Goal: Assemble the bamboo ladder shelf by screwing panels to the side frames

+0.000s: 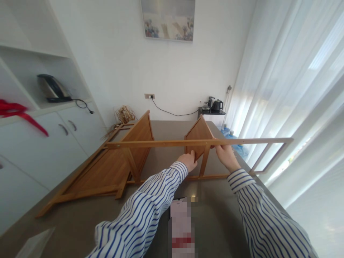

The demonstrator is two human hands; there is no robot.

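Note:
A wooden shelf frame (150, 144) lies on its side across a grey table (215, 215), its long top rail running left to right. A loose wooden shelf board (198, 133) stands tilted behind that rail. My left hand (189, 160) is closed on the board's lower edge. My right hand (225, 152) grips the board's right edge just under the rail. Both arms wear blue-and-white striped sleeves. A fixed shelf panel (139, 134) stands tilted in the frame's left half.
A white cabinet (40, 150) on the left carries a kettle (51, 87) and a red strap (16, 111). A small stand with a black kettle (216, 105) is at the far wall. Sheer curtains (295, 89) fill the right. A blurred item (182, 229) lies on the table's near part.

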